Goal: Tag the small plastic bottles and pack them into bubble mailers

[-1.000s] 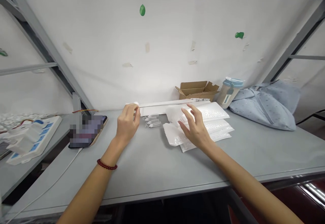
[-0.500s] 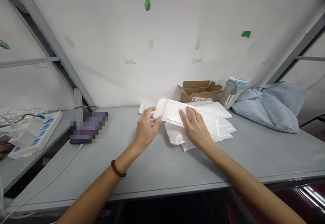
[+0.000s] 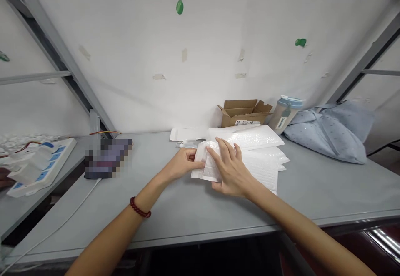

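A white bubble mailer point(image 3: 262, 174) lies slanted over the near side of a pile of similar mailers point(image 3: 258, 136). My left hand point(image 3: 179, 164) is closed on its left end, pinching the flap between thumb and fingers. Across the left part of the same mailer rests my right hand point(image 3: 233, 171), its fingers fanned over the top and its thumb at the near edge, gripping it. Behind my left hand, a flat white piece point(image 3: 187, 133) and a small clear plastic item point(image 3: 186, 143) sit on the table; what the clear item is cannot be made out.
At the back of the grey table point(image 3: 175, 217) stand an open cardboard box point(image 3: 242, 113) and a cup with a blue lid point(image 3: 286, 113). A light blue cloth bag point(image 3: 328, 138) lies at right. To the left are a blurred phone-like device point(image 3: 109, 159) with a cable and a power strip point(image 3: 43, 169).
Both hands have come nearer to me and lower with the mailer, away from the pile. My right hand's fingers have spread wider. The small clear item behind my left hand is now uncovered.
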Tool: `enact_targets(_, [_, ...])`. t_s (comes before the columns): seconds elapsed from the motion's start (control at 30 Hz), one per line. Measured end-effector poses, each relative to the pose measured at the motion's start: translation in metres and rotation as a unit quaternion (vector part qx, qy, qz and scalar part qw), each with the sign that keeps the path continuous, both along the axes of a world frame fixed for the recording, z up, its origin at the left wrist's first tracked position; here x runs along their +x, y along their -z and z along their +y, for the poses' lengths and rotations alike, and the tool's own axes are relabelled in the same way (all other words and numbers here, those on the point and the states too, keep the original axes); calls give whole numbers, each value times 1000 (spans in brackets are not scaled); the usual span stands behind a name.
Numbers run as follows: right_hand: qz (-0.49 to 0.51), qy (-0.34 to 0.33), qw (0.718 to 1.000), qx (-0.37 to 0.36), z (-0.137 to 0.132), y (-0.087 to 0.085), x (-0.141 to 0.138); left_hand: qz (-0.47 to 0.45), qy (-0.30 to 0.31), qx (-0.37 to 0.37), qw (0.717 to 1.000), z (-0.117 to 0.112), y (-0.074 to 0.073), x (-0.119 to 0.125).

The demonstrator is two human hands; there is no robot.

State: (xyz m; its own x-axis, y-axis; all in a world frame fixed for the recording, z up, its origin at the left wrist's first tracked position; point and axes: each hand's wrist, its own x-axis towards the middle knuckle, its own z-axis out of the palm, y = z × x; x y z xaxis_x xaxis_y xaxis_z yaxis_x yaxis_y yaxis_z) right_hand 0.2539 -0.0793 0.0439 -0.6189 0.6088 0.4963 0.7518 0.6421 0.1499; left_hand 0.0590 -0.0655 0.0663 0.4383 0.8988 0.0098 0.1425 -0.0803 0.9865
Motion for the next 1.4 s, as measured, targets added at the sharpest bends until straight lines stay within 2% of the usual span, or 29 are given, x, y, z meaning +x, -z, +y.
enact_targets(0.17, [40, -41, 998, 41, 3, 1, 1, 70, -43, 70, 994, 2, 6, 2])
enact_targets(0.33, [64, -30, 996, 54, 5, -2, 3, 160, -96, 157, 970, 16, 2, -24])
enact_targets(0.37, [73, -21, 996, 52, 7, -2, 4, 177, -126, 164, 962, 20, 3, -32])
enact_targets(0.43, [91, -9, 995, 44, 9, -3, 7, 249, -188, 212, 926, 29, 7, -46])
enact_targets(0.57, [126, 4, 992, 12, 14, -6, 14, 372, -151, 228, 887, 41, 24, -59])
enact_targets(0.7, [141, 11, 990, -18, 16, -8, 17, 417, -119, 230, 871, 45, 39, -51])
enact_targets(0.8, [139, 12, 990, -26, 16, -8, 17, 415, -111, 245, 869, 45, 39, -46])
enact_targets(0.87, [130, 15, 991, -20, 16, -8, 16, 395, -122, 258, 873, 43, 34, -48])
enact_targets(1.1, [73, 43, 996, 4, 16, -7, 14, 245, -188, 230, 923, 29, -10, -65])
enact_targets(1.17, [69, 42, 997, -4, 16, -7, 14, 225, -188, 218, 931, 23, -17, -63])
enact_targets(1.23, [70, 35, 997, -12, 16, -6, 14, 218, -171, 218, 936, 17, -18, -53])
enact_targets(1.4, [82, 0, 997, -9, 15, -4, 12, 164, -96, 244, 951, 5, -10, -14])
